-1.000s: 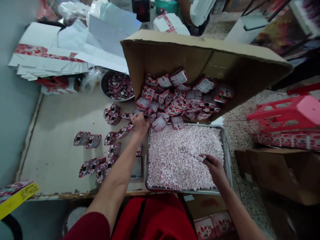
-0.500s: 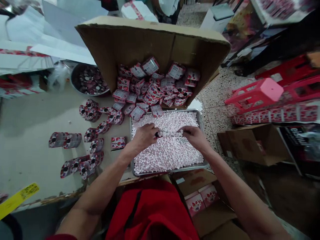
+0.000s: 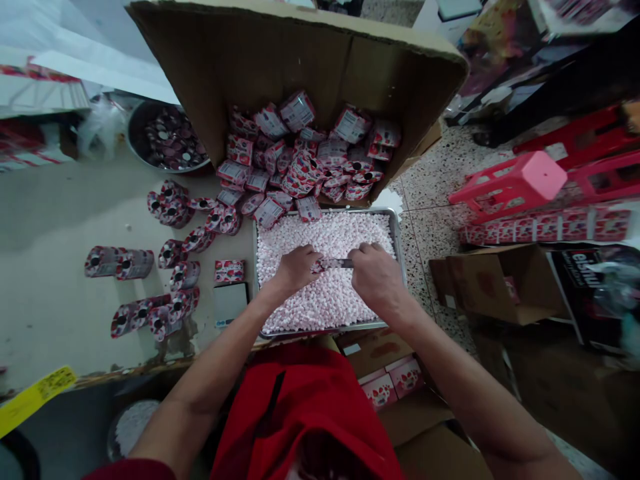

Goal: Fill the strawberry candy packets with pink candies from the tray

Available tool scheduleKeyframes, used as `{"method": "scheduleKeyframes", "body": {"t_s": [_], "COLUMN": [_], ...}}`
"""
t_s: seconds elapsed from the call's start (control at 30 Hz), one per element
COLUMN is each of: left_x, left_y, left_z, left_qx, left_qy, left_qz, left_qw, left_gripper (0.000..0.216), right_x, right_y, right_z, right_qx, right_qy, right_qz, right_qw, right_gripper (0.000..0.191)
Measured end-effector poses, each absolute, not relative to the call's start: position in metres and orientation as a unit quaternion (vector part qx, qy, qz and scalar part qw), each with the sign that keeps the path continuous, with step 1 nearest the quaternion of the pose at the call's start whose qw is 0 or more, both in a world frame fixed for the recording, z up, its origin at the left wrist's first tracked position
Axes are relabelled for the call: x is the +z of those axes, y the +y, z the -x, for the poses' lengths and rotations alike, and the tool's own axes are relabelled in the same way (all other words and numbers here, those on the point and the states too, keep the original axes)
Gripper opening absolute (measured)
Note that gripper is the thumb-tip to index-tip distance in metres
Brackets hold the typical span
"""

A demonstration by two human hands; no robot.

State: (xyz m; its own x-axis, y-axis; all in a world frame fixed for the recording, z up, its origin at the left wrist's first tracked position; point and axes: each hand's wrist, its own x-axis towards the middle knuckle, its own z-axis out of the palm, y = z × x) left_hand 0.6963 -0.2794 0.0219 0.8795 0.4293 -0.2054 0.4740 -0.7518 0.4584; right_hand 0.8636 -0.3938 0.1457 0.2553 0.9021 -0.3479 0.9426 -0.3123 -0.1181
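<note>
Both my hands are over a metal tray (image 3: 399,247) heaped with small pale pink pellets (image 3: 320,307). My left hand (image 3: 299,268) is closed around one end of a small red-and-white printed container (image 3: 323,265). My right hand (image 3: 377,277) is closed at the other end, where a narrow grey strip shows between the hands. Whether that strip belongs to the container I cannot tell. Left of the tray lies a flat grey device (image 3: 231,305), like a small scale, with a printed packet (image 3: 229,270) at its far end.
A large cardboard box (image 3: 300,60) lies open behind the tray, with many printed packets (image 3: 305,170) spilling out. Similar containers with dark round openings (image 3: 170,203) stand on the table at left. A metal bowl (image 3: 133,143) holds small discs. Pink stools (image 3: 530,180) stand at right.
My right hand has gone from pinching near the pellets to a closed grip nearer my left hand. The container and grey strip show between them now. The view has shifted slightly.
</note>
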Motion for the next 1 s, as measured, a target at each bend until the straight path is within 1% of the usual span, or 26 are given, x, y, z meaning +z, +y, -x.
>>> {"method": "scheduleKeyframes", "body": {"t_s": [0.07,0.17,0.23,0.27,0.37,0.43,0.47,0.57,0.63,0.7,0.77,0.87,0.93,1.0], "left_x": [0.016,0.009,0.008,0.009,0.011,0.012,0.013,0.014,0.016,0.02,0.024,0.027,0.026,0.025], "left_y": [-0.282,-0.283,-0.283,-0.283,-0.286,-0.29,-0.293,-0.302,-0.305,-0.306,-0.307,-0.309,-0.31,-0.313], "left_z": [-0.696,-0.693,-0.688,-0.684,-0.669,-0.66,-0.656,-0.649,-0.646,-0.642,-0.64,-0.641,-0.646,-0.651], "left_qx": [-0.021,0.02,0.059,0.081,0.128,0.132,0.132,0.139,0.149,0.163,0.164,0.14,0.124,0.115], "left_qy": [0.246,0.258,0.281,0.296,0.33,0.34,0.344,0.353,0.37,0.402,0.428,0.416,0.392,0.376], "left_qz": [-0.929,-0.913,-0.889,-0.871,-0.803,-0.763,-0.75,-0.741,-0.746,-0.751,-0.766,-0.808,-0.832,-0.845], "left_qw": [0.277,0.317,0.358,0.384,0.481,0.533,0.549,0.554,0.533,0.498,0.452,0.392,0.373,0.363], "left_gripper": [0.033,0.031,0.031,0.033,0.034,0.034,0.035,0.036,0.037,0.037,0.038,0.038,0.036,0.033], "right_x": [0.146,0.131,0.105,0.088,0.027,-0.014,-0.031,-0.065,-0.069,-0.061,-0.045,-0.015,0.004,0.022], "right_y": [-0.404,-0.436,-0.468,-0.485,-0.513,-0.502,-0.488,-0.436,-0.413,-0.41,-0.422,-0.445,-0.452,-0.45], "right_z": [-0.869,-0.892,-0.917,-0.931,-0.96,-0.958,-0.948,-0.905,-0.884,-0.88,-0.89,-0.911,-0.92,-0.922], "right_qx": [-0.183,-0.194,-0.196,-0.19,-0.156,-0.172,-0.202,-0.302,-0.337,-0.349,-0.372,-0.436,-0.467,-0.469], "right_qy": [0.565,0.52,0.479,0.453,0.371,0.348,0.348,0.349,0.338,0.335,0.325,0.299,0.3,0.335], "right_qz": [-0.804,-0.829,-0.846,-0.859,-0.904,-0.907,-0.895,-0.844,-0.828,-0.824,-0.813,-0.763,-0.728,-0.72], "right_qw": [0.028,-0.068,-0.13,-0.144,-0.142,-0.165,-0.192,-0.272,-0.294,-0.295,-0.307,-0.372,-0.403,-0.387], "right_gripper": [0.03,0.031,0.029,0.029,0.031,0.031,0.029,0.025,0.026,0.027,0.026,0.029,0.031,0.029]}}
